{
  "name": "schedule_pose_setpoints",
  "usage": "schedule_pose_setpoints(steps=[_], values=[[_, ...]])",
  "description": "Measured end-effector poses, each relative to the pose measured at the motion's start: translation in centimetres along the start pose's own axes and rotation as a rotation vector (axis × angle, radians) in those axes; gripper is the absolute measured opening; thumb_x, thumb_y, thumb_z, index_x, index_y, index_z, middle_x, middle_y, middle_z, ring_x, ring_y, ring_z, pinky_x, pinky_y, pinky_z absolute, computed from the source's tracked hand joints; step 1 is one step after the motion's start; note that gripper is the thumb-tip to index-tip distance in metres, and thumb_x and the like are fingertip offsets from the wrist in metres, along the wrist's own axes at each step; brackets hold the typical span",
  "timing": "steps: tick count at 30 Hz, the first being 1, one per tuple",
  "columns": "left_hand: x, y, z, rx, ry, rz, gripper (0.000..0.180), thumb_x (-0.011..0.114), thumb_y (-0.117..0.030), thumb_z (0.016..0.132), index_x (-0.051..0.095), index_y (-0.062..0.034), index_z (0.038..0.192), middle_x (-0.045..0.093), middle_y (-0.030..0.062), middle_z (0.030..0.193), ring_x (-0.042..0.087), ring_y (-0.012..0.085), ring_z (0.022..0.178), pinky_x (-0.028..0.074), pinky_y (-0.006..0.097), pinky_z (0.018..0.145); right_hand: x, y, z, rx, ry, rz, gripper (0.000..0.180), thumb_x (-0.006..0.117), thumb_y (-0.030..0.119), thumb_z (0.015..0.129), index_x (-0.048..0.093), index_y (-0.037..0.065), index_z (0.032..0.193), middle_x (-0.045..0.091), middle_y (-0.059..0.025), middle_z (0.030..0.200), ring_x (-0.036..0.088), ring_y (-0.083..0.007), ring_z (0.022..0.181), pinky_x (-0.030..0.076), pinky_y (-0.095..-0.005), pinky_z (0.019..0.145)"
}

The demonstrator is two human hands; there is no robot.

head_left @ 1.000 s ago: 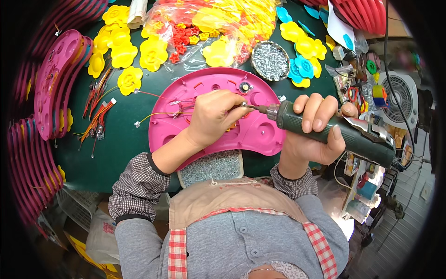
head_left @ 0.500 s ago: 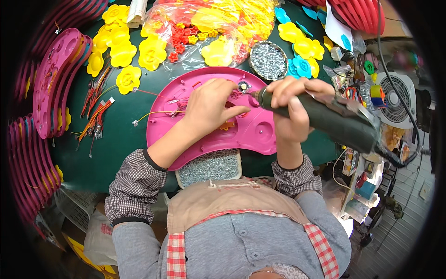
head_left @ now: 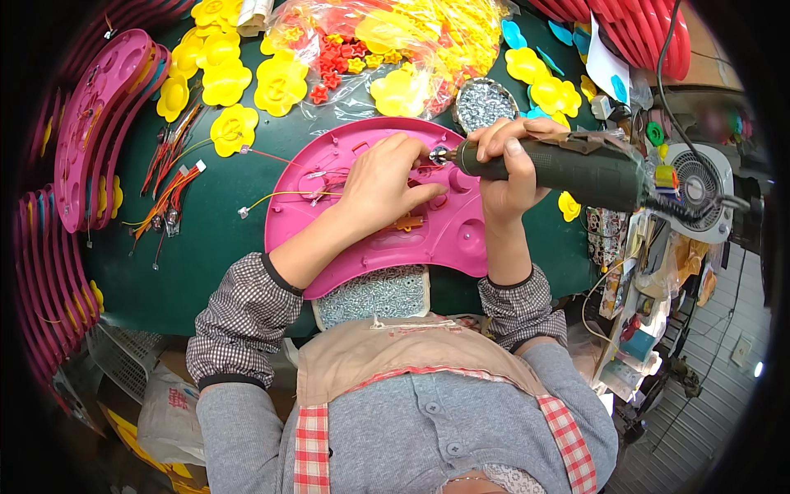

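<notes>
A curved pink plastic shell (head_left: 370,255) lies on the table in front of me, with its posts and recesses facing up. My left hand (head_left: 383,185) rests on it, thumb spread away from the fingers. Its fingertips reach down beside a small round metallic part (head_left: 439,156) near the far edge; what lies under them is hidden. My right hand (head_left: 510,165) is wrapped round a dark electric screwdriver (head_left: 568,171), held nearly level. The tool's tip points left and meets the round part. Thin wires (head_left: 317,185) and a small orange piece (head_left: 406,223) sit in the shell.
A tray of screws (head_left: 374,296) stands at the near table edge; a round bowl of metal bits (head_left: 484,105) is beyond the shell. Wire bundles (head_left: 169,206) and yellow flower pieces (head_left: 234,130) lie left. Stacked pink shells (head_left: 103,132) line the left side; a power cord (head_left: 671,82) hangs right.
The screwdriver has turned to a more level angle, and its tip has come onto the round part. My left hand stays on the shell. The whole view has shifted slightly.
</notes>
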State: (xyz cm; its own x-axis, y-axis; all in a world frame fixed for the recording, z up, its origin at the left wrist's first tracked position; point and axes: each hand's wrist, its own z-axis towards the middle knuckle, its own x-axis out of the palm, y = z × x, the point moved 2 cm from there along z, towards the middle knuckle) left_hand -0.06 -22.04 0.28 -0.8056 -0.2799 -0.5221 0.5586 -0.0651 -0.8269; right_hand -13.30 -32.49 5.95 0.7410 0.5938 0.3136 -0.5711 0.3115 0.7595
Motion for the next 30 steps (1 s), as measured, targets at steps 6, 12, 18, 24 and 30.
schedule_pose_setpoints(steps=[6, 12, 18, 24, 30], values=[[-0.1, 0.3, 0.1, 0.019, 0.021, 0.011, 0.050, 0.089, -0.026, 0.076, 0.065, -0.0016, 0.112, 0.066, 0.0141, 0.100, 0.068, 0.0341, 0.095, 0.055, 0.045, 0.080, 1.6, -0.2, 0.8, 0.048, 0.076, -0.033, 0.030, 0.063, -0.004, 0.092, 0.052, 0.001, 0.119, 0.064, -0.0092, 0.081, 0.063, -0.0172, 0.067, 0.060, -0.0403, 0.073], [-6.6, -2.6, -2.1, 0.197, 0.003, 0.296, 0.052, 0.086, -0.021, 0.078, 0.063, -0.0028, 0.121, 0.067, 0.0137, 0.108, 0.065, 0.0335, 0.106, 0.052, 0.046, 0.091, -2.3, 2.8, 0.8, 0.008, -0.137, 0.087, 0.036, 0.057, -0.005, 0.089, 0.052, 0.004, 0.124, 0.062, -0.0099, 0.079, 0.063, -0.0201, 0.067, 0.059, -0.0407, 0.074], [-9.9, -0.3, -5.5, 0.188, 0.054, 0.738, 0.027, 0.079, -0.014, 0.079, 0.067, -0.0061, 0.102, 0.063, 0.0092, 0.106, 0.060, 0.0302, 0.109, 0.047, 0.044, 0.097, -12.5, 6.8, 0.1, -0.039, -0.415, -0.453, 0.044, 0.072, 0.000, 0.085, 0.050, -0.006, 0.123, 0.066, -0.0086, 0.084, 0.066, -0.0179, 0.079, 0.060, -0.0442, 0.083], [-11.4, -4.2, -4.6, -0.024, 0.085, 0.186, 0.013, 0.072, -0.008, 0.092, 0.066, 0.0003, 0.099, 0.069, 0.0096, 0.096, 0.068, 0.0283, 0.088, 0.054, 0.038, 0.082, -9.7, 13.0, -1.7, -0.522, -0.474, -1.082, 0.063, 0.077, -0.001, 0.080, 0.044, -0.003, 0.134, 0.057, -0.0148, 0.121, 0.063, -0.0243, 0.102, 0.052, -0.0393, 0.103], [-8.0, -7.2, -3.7, 0.067, 0.100, -0.397, 0.028, 0.070, -0.001, 0.098, 0.067, 0.0022, 0.125, 0.069, 0.0044, 0.092, 0.062, 0.0083, 0.079, 0.053, 0.029, 0.068, 3.8, 3.7, -2.8, 0.287, 0.677, -0.549, 0.032, 0.084, 0.016, 0.082, 0.073, 0.000, 0.107, 0.071, -0.0094, 0.089, 0.066, -0.0169, 0.076, 0.051, -0.0313, 0.066]])
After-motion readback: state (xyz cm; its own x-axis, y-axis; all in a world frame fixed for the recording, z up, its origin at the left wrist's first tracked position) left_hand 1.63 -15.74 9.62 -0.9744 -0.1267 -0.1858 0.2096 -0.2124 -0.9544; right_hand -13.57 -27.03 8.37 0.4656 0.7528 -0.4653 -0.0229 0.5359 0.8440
